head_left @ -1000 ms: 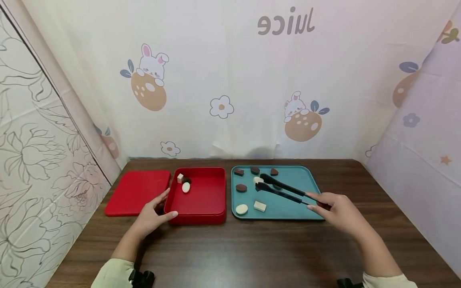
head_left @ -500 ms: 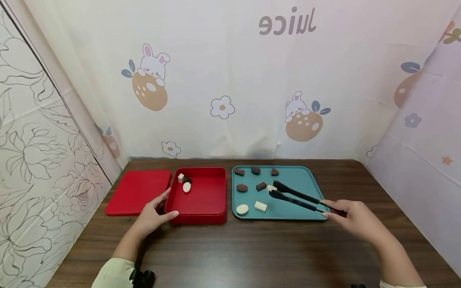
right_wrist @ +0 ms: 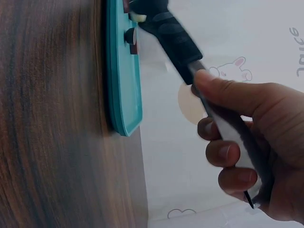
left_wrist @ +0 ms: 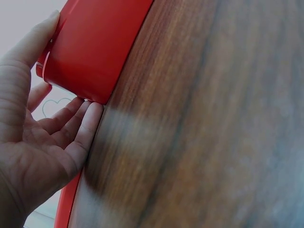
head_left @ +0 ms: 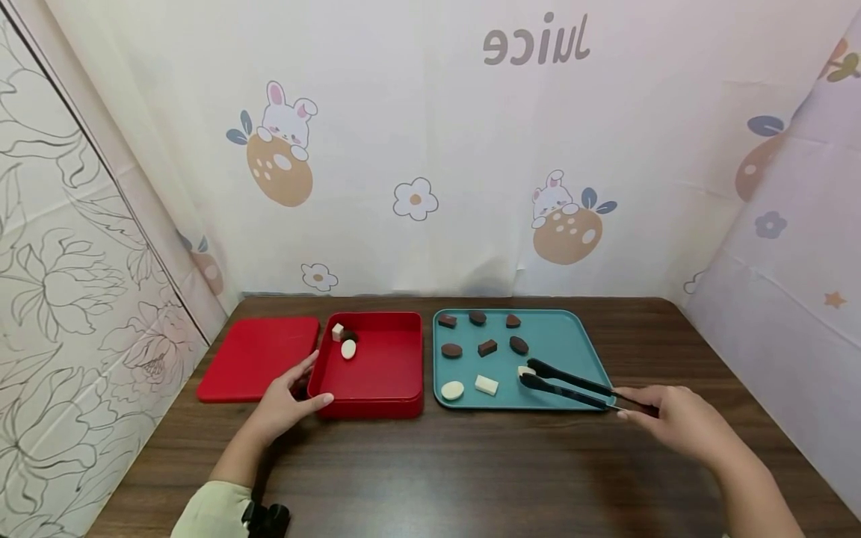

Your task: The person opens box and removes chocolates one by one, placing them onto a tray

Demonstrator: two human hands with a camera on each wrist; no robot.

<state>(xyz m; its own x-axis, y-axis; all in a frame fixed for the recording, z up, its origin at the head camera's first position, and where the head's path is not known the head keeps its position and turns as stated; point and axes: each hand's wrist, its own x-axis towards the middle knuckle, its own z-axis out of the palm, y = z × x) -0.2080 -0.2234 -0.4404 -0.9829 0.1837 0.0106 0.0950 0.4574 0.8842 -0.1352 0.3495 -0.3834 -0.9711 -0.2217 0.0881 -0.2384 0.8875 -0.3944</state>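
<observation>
My left hand [head_left: 281, 403] rests at the left front corner of an open red box [head_left: 370, 373]. In the left wrist view its thumb lies on the box rim and its fingertips touch the wall below. Inside the box are a white cube [head_left: 338, 332], a dark piece [head_left: 350, 336] and a white oval piece [head_left: 348, 349]. My right hand [head_left: 679, 418] holds black tongs [head_left: 572, 379] over the right half of a teal tray [head_left: 572, 336]. Between the tong tips is a small white piece [head_left: 525, 370], partly hidden. It stands low over the tray; contact with the surface cannot be told.
A flat red lid [head_left: 258, 359] lies left of the box. Several chocolate-like pieces sit on the tray, among them a dark oval [head_left: 519, 344], a brown block [head_left: 487, 347], a white bar [head_left: 486, 385] and a white oval piece [head_left: 453, 390]. A patterned curtain [head_left: 471, 187] hangs behind the table.
The tongs, with the white piece between their tips, have moved right and towards the front of the tray. The dark oval and brown block have come into full view. The left hand stays put.
</observation>
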